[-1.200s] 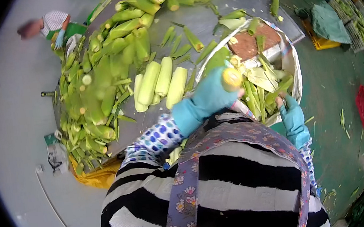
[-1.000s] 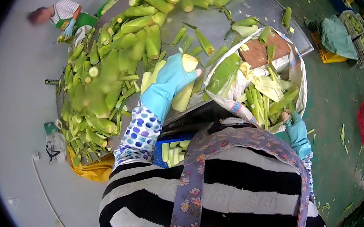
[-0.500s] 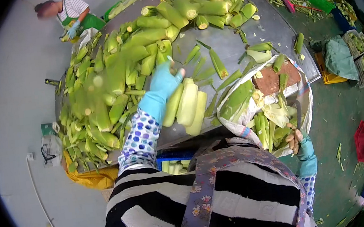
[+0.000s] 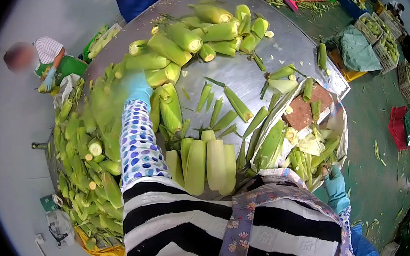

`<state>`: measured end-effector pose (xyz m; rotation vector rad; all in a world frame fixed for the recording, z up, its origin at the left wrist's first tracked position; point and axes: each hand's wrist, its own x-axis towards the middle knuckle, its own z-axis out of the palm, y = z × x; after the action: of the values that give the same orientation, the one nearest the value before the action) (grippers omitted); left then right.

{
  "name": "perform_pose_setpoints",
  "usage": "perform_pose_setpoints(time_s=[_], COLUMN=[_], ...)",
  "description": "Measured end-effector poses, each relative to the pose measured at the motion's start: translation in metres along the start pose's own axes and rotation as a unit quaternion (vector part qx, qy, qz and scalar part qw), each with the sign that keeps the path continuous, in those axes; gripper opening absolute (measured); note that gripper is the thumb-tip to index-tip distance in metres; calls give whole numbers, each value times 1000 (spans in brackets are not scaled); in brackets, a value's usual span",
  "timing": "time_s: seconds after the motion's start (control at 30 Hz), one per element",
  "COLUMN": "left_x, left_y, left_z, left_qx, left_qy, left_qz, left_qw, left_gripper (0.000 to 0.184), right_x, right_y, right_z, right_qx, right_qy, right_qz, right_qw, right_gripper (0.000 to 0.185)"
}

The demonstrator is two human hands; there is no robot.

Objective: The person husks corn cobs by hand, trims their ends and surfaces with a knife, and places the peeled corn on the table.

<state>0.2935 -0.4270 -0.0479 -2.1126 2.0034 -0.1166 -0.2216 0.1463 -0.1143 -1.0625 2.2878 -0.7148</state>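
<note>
My left hand, in a blue glove, reaches over the pile of green-husked corn ears on the metal table; its fingers are smeared by motion and partly lost among the ears. Closer to my body, several paler, trimmed corn ears lie side by side at the table's edge. My right hand, gloved too with bare fingertips, is low beside the white sack. Most of its fingers are hidden, so what it holds does not show. Husk strips fill the sack.
A reddish-brown block rests at the sack's opening. Loose husk leaves are scattered over the metal table. A co-worker in a green apron is at the far left. Crates and husk bits lie on the green floor at right.
My left hand has left the trimmed ears and moved up and left into the pile. The view has shifted, with the trimmed ears now nearer my body. My right hand has moved lower.
</note>
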Motion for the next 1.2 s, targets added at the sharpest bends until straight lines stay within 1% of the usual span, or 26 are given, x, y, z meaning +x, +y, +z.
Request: perform_pose_setpoints(time_s=[0.03, 0.07, 0.1, 0.17, 0.2, 0.23, 0.27, 0.33, 0.37, 0.4, 0.43, 0.5, 0.53, 0.6, 0.63, 0.67, 0.77, 0.8, 0.83, 0.9, 0.97, 1.07, 1.1, 1.13, 1.17, 1.2], left_x=[0, -8, -21, -46, -54, -64, -77, -129, -149, -171, -195, -223, -247, -286, -308, -319, -344, -350, -360, -380, -393, -414, -415, -417, -418, -422], left_y=[-2, -4, -2, -1, -1, 0, 4, 26, 35, 47, 67, 100, 126, 169, 206, 213, 244, 253, 268, 273, 290, 294, 295, 294, 294, 297], left_z=[-10, -18, -28, -45, -51, -57, -62, -110, -130, -139, -137, -132, -134, -122, -105, -98, -74, -63, -59, -44, -35, -62, -59, -56, -52, -53], left_qx=[-16, -27, -28, -210, -208, -376, -535, -687, -709, -731, -736, -800, -797, -861, -879, -881, -868, -858, -851, -861, -863, -851, -850, -833, -813, -833], left_qy=[-10, 2, 6, 115, 115, 84, 49, -189, -233, -279, -283, -400, -405, -458, -428, -441, -482, -503, -513, -500, -412, -481, -482, -525, -566, -541], left_qz=[-7, 35, 35, 124, 120, 149, 171, 235, 253, 265, 260, 248, 249, 101, 79, 52, 41, 51, 56, -2, 41, 10, 11, 17, 22, 16], left_qw=[1000, 999, 999, 963, 964, 911, 826, 661, 615, 563, 558, 372, 372, 197, 192, 167, 116, 91, 96, 98, 289, 211, 212, 174, 136, 116], left_gripper=[57, 51, 51, 55, 55, 59, 63, 71, 72, 73, 73, 76, 76, 71, 57, 51, 42, 40, 40, 36, 33, 38, 38, 38, 38, 39], right_x=[7, 9, 13, 21, 23, 33, 42, 59, 69, 69, 64, 64, 60, 37, 27, 30, 11, 11, 8, 1, 3, 3, 3, 1, 1, 2], right_y=[-19, -29, -22, -2, -26, -30, -31, -27, -32, -90, -137, -134, -136, -205, -217, -206, -195, -185, -177, -168, -150, -142, -143, -145, -147, -150], right_z=[0, -2, 2, 21, 8, 9, 8, 6, 15, 11, -1, 5, 2, -13, -30, -25, -47, -47, -53, -50, -50, -58, -62, -66, -65, -64], right_qx=[69, 135, 136, 149, 190, 191, 147, 99, 104, 130, 151, 79, 58, 97, 133, 96, 35, 34, -8, -17, -14, -14, -16, -25, -24, 310], right_qy=[-29, -59, -58, 66, 10, 6, 9, -14, -39, -86, -129, -102, -88, -68, -43, -4, -49, -69, -90, -62, -45, -48, -59, -109, -109, -256], right_qz=[64, 130, 128, -65, -17, -17, -54, -100, -104, -92, -80, -190, -232, -307, -355, -401, -376, -383, -381, -397, -401, -403, -399, -358, -358, -153], right_qw=[995, 981, 981, 984, 982, 981, 988, 990, 988, 984, 977, 973, 967, 944, 924, 911, 925, 921, 920, 916, 915, 914, 915, 927, 927, 902], right_gripper=[21, 24, 24, 34, 41, 41, 40, 40, 40, 40, 40, 45, 48, 54, 56, 63, 67, 75, 66, 84, 83, 84, 85, 73, 73, 64])
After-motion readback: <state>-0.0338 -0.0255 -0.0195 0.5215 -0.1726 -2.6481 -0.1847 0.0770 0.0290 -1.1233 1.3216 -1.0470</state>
